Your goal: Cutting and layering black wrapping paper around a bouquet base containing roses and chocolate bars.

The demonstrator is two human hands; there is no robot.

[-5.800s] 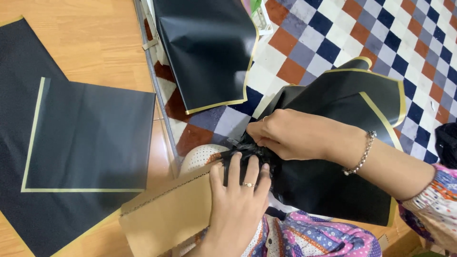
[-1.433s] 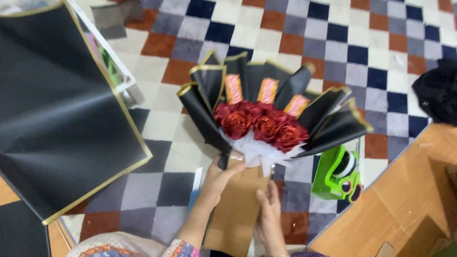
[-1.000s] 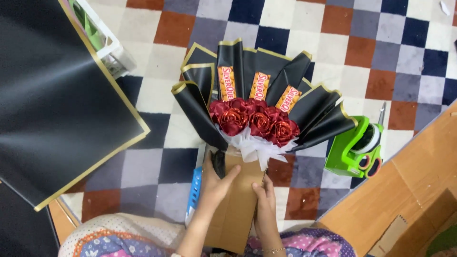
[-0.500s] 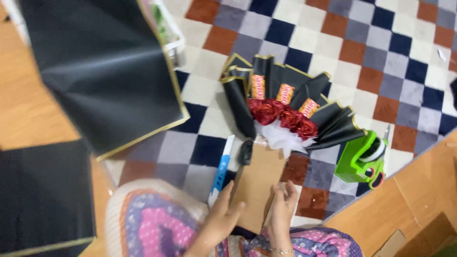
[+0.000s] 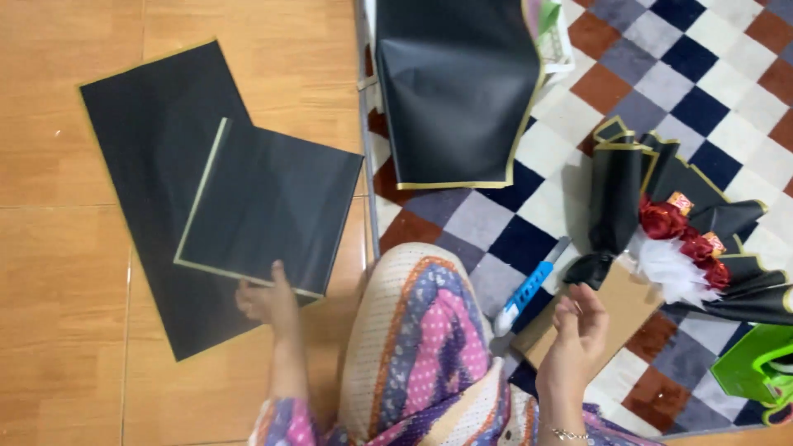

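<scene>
My left hand reaches to the wooden floor and grips the near edge of a folded black paper sheet with a gold border, which lies on a larger black sheet. My right hand hovers with fingers loosely apart over the brown cardboard base of a bouquet. The bouquet has red roses, white tissue and black gold-edged wrapping, and lies on the checkered mat at the right.
A blue and white utility knife lies on the checkered mat beside my patterned knee. Another black sheet drapes over a box at the top. A green object sits at the lower right.
Both hands have let go of the bouquet, which now lies on the mat at the right. My view has swung left, and my left hand has reached the folded black sheet.
</scene>
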